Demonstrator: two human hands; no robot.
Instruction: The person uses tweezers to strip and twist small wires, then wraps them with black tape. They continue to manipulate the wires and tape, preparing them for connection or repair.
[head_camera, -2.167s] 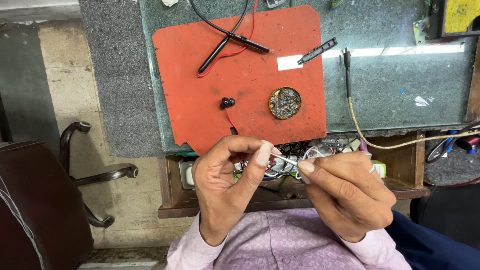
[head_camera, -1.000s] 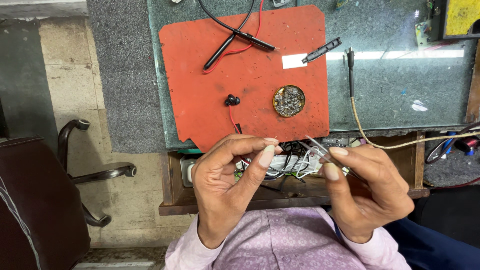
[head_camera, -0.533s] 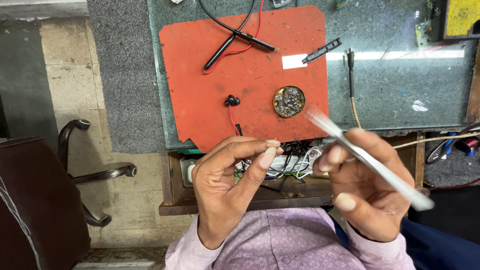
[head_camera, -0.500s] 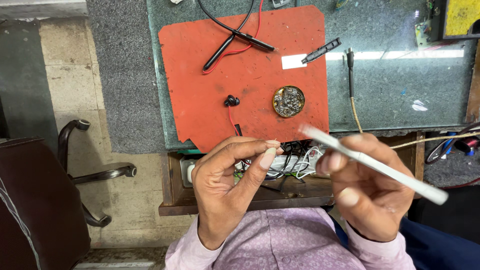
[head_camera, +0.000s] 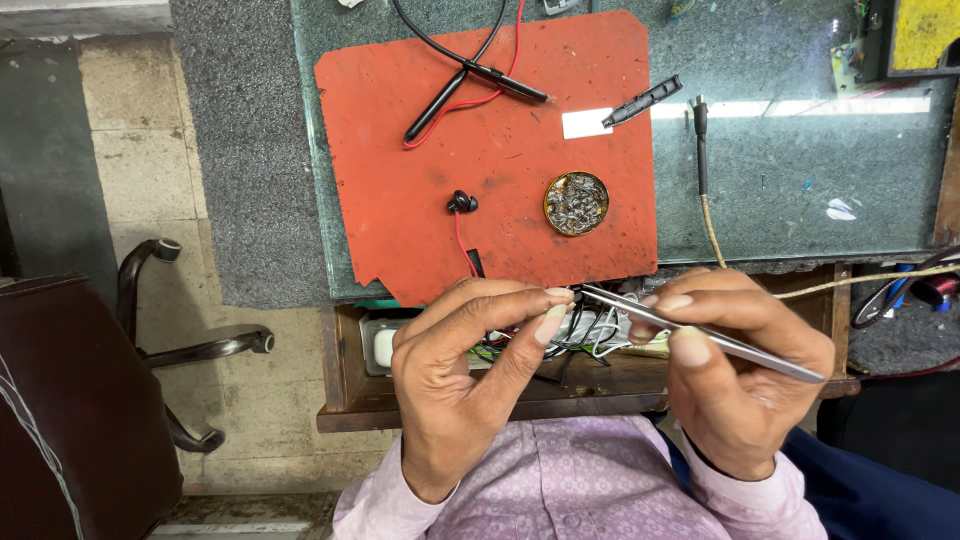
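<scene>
Two hands over the open drawer (head_camera: 345, 370) at the bench's near edge. Right hand (head_camera: 745, 375): fingers closed on one pair of tweezers (head_camera: 700, 335), tips pointing left at the left hand (head_camera: 470, 380). Left fingers pinched narrow on something small at the tweezer tips; can't tell what. Drawer holds a tangle of wires (head_camera: 590, 335) and a white block (head_camera: 383, 347). One red mat (head_camera: 500, 180) on the bench (head_camera: 800, 150); on it one round tin (head_camera: 576, 203) of solder scraps, one earbud (head_camera: 461, 202) on a red lead, one neckband (head_camera: 470, 75).
</scene>
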